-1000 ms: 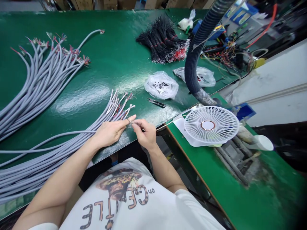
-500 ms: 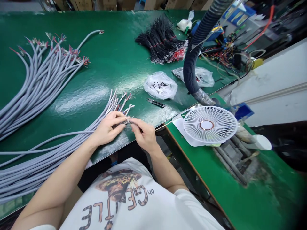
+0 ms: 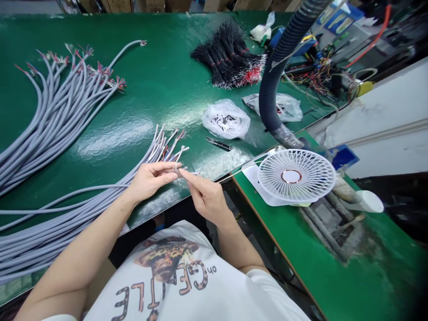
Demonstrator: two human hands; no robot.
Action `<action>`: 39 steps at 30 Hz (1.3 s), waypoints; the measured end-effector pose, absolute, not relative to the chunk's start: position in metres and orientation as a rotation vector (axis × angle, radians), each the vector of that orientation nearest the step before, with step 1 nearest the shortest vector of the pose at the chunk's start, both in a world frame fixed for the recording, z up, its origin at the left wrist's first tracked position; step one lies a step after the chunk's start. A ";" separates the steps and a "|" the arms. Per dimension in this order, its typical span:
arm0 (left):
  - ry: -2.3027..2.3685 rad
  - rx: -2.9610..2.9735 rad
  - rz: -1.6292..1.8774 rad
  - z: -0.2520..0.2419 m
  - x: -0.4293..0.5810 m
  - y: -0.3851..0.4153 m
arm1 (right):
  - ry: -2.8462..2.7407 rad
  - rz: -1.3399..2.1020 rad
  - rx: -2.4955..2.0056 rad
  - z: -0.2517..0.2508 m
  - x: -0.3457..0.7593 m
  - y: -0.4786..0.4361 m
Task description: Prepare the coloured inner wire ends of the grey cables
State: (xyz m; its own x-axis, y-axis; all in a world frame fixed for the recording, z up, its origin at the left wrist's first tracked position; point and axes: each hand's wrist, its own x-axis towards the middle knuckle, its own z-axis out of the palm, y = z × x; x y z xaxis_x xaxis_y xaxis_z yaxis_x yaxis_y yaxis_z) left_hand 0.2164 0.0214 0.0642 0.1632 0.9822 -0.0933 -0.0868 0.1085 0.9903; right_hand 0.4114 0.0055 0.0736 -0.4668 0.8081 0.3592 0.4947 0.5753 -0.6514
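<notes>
Okay, head view: left hand point(image 3: 150, 179) closed on the stripped wire ends point(image 3: 175, 167) of the near grey cables point(image 3: 67, 243); right hand point(image 3: 207, 198) pinched just beside them, grip unclear. Cables lie on the counter point(image 3: 150, 96), with a second grey bundle point(image 3: 56, 118) beyond. Around them: 1 snips point(image 3: 219, 144), 2 plastic bags point(image 3: 226, 119) point(image 3: 284, 108), 1 black wire bundle point(image 3: 227, 58), 1 hose point(image 3: 272, 91), 1 white fan point(image 3: 296, 176) on the lower counter point(image 3: 334, 263).

Cable ends point(image 3: 169, 149) left of thread snips point(image 3: 218, 144)
</notes>
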 end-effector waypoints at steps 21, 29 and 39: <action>1.027 1.113 1.058 0.062 0.216 0.022 | -1.977 0.733 -0.960 0.062 0.404 0.011; 1.012 1.069 1.077 0.061 0.216 0.023 | -1.923 0.770 -0.884 0.058 0.402 0.013; 1.082 1.121 1.080 0.064 0.219 0.022 | -1.435 1.185 -0.942 0.044 0.388 0.012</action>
